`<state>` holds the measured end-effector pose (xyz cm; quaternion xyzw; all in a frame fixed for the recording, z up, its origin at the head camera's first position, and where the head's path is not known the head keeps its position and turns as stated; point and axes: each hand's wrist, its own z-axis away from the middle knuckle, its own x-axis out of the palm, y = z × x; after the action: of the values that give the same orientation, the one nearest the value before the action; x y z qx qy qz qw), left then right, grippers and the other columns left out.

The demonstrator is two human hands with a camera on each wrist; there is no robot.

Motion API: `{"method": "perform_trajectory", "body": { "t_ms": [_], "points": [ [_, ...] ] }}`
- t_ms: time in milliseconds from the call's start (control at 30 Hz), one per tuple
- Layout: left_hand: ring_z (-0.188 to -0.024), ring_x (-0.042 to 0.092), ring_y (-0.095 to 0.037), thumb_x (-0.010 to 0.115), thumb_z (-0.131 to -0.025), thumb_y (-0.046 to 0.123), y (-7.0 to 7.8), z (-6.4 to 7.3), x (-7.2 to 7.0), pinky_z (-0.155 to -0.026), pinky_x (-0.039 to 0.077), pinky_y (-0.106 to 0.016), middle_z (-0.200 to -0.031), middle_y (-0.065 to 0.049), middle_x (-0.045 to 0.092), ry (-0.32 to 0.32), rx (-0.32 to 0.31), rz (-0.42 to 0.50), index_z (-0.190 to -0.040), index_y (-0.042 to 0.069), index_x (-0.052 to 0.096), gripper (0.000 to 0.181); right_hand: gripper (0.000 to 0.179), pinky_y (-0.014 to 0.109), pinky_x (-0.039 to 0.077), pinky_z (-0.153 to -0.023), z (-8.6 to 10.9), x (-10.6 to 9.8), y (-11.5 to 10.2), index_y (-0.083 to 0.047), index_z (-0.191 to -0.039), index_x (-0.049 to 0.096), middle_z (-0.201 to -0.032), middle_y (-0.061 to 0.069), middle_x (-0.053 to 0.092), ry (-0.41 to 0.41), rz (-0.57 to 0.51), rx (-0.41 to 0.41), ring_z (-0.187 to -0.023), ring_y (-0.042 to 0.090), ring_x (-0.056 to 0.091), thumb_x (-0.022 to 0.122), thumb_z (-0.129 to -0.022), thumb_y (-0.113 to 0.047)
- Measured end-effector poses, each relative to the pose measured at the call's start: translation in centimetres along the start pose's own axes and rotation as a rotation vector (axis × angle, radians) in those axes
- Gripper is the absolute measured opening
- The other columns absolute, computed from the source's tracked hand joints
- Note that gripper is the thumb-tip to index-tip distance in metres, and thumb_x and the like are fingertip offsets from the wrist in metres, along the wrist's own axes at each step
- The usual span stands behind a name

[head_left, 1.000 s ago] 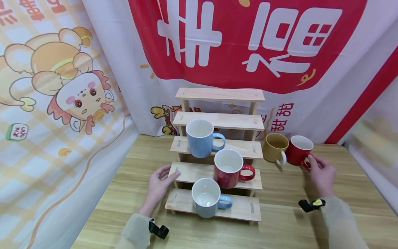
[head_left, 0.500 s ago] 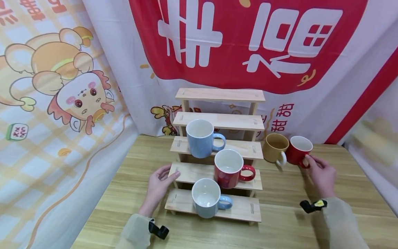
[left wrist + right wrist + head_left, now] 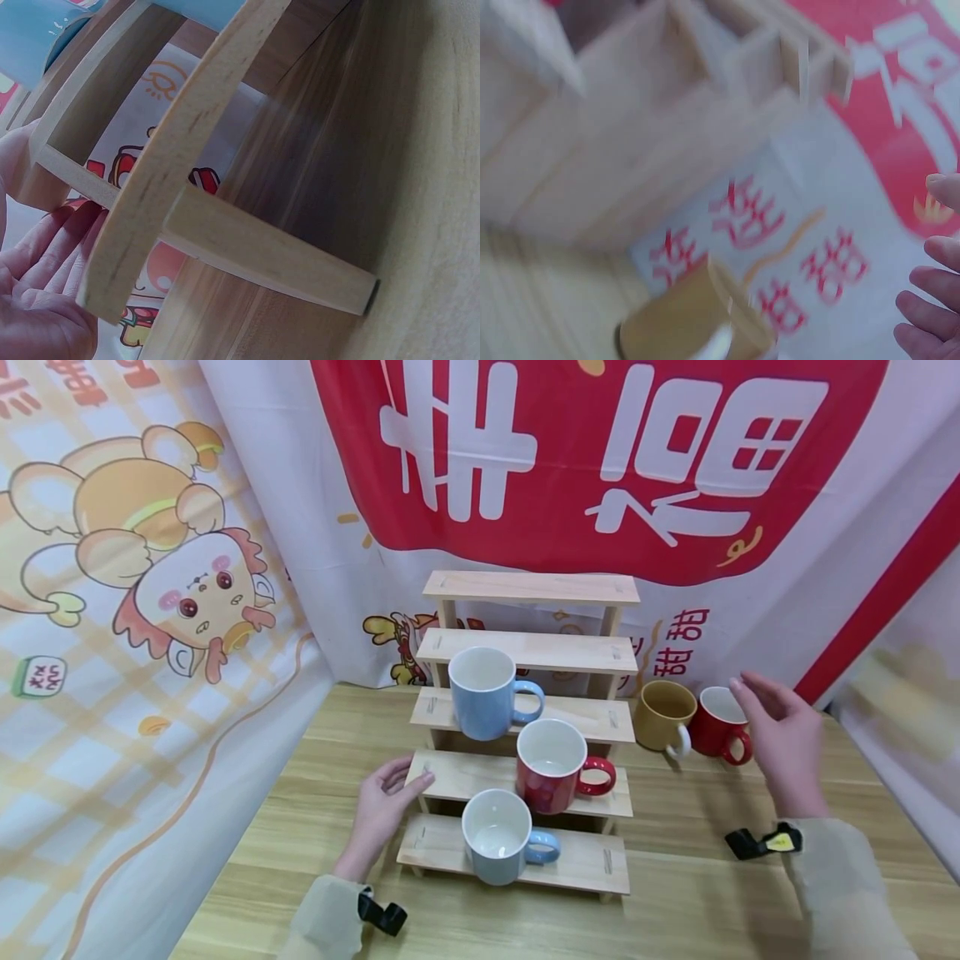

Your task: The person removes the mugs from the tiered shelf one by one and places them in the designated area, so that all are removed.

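Note:
My left hand [image 3: 380, 802] grips the left end of a stepped wooden shelf [image 3: 465, 774], thumb on top of a lower step. In the left wrist view its fingers [image 3: 45, 259] reach behind the wooden step. My right hand [image 3: 791, 743], holding nothing, hovers beside and above a red mug [image 3: 705, 732] at the right; its fingertips overlap the mug's rim in the head view. Touching that mug on its left stands a mustard mug [image 3: 654, 727] with a white handle. In the right wrist view the right hand's fingers [image 3: 934, 289] are spread apart.
On the shelf stand a blue mug [image 3: 480, 710], a red mug with white inside [image 3: 543, 785] and a grey-blue mug [image 3: 491, 858], handles to the right. The shelf is on a wooden table [image 3: 300, 827]. A printed cloth [image 3: 637, 552] hangs close behind.
My right hand has let go of the red mug's handle and lifted up and slightly right, its fingers opening. The left hand and the shelf have stayed put.

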<state>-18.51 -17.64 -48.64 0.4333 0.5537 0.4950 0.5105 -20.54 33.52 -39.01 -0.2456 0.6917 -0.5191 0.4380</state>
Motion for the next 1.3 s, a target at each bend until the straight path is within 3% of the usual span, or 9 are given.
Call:
{"method": "perform_trajectory", "body": {
  "t_ms": [100,333,467,633,800,1067,1300],
  "points": [
    [-0.121,0.061,-0.03,0.085,-0.087,0.029,0.1,0.1,-0.1,-0.093,0.053,-0.023,-0.134,-0.019,0.062,-0.001,0.0,-0.003,-0.135,0.002,0.06,0.061,0.062,0.037,0.043,-0.11,1.3,0.6,-2.2,-0.032,-0.146,0.056,-0.146,-0.003,0.057,-0.066,0.013,-0.045,-0.13,0.017,0.049,0.063,-0.092,-0.061],
    [-0.12,0.061,-0.029,0.087,-0.083,0.033,0.0,0.0,-0.1,-0.096,0.053,-0.026,-0.131,-0.016,0.064,-0.002,0.009,-0.006,-0.133,0.003,0.062,0.063,0.05,0.013,0.05,-0.09,3.9,3.2,-5.4,-0.021,-0.139,0.065,-0.135,0.003,0.065,-0.165,-0.03,-0.287,-0.116,0.011,0.061,0.069,-0.096,-0.046],
    [-0.118,0.062,-0.03,0.087,-0.084,0.028,-0.3,-0.2,0.0,-0.093,0.054,-0.024,-0.129,-0.018,0.065,0.004,0.023,0.016,-0.131,0.0,0.063,0.06,0.048,0.013,0.051,-0.088,5.2,4.7,-7.0,-0.02,-0.136,0.066,-0.131,0.003,0.067,-0.257,-0.048,-0.354,-0.113,0.01,0.063,0.071,-0.095,-0.045],
    [-0.114,0.064,-0.03,0.085,-0.086,0.02,-0.4,-0.2,0.1,-0.09,0.055,-0.023,-0.125,-0.02,0.067,0.019,0.035,0.036,-0.13,-0.002,0.063,0.054,0.051,0.018,0.051,-0.093,6.4,6.4,-9.0,-0.021,-0.137,0.065,-0.133,0.0,0.066,-0.433,-0.056,-0.346,-0.121,0.014,0.059,0.071,-0.094,-0.048],
    [-0.114,0.064,-0.03,0.085,-0.086,0.021,-0.5,-0.2,0.1,-0.091,0.055,-0.023,-0.125,-0.02,0.066,0.013,0.03,0.037,-0.13,-0.002,0.063,0.055,0.051,0.025,0.054,-0.094,6.9,8.4,-10.2,-0.019,-0.136,0.066,-0.131,0.002,0.067,-0.567,-0.061,-0.363,-0.119,0.019,0.063,0.072,-0.094,-0.047],
    [-0.115,0.063,-0.03,0.085,-0.086,0.023,-0.4,-0.2,0.1,-0.091,0.055,-0.023,-0.127,-0.019,0.066,0.008,0.025,0.027,-0.131,-0.001,0.063,0.056,0.049,0.043,0.052,-0.102,6.5,12.0,-10.7,-0.016,-0.13,0.07,-0.128,0.002,0.068,-0.717,-0.067,-0.348,-0.118,0.019,0.064,0.074,-0.092,-0.047],
    [-0.116,0.063,-0.029,0.086,-0.086,0.025,-0.2,-0.1,0.0,-0.091,0.054,-0.022,-0.129,-0.018,0.065,0.004,0.013,0.029,-0.132,0.0,0.062,0.057,0.044,0.041,0.055,-0.096,6.1,14.1,-11.1,-0.016,-0.127,0.072,-0.123,0.002,0.07,-0.762,-0.068,-0.332,-0.111,0.02,0.066,0.075,-0.093,-0.044]
  ]
}}
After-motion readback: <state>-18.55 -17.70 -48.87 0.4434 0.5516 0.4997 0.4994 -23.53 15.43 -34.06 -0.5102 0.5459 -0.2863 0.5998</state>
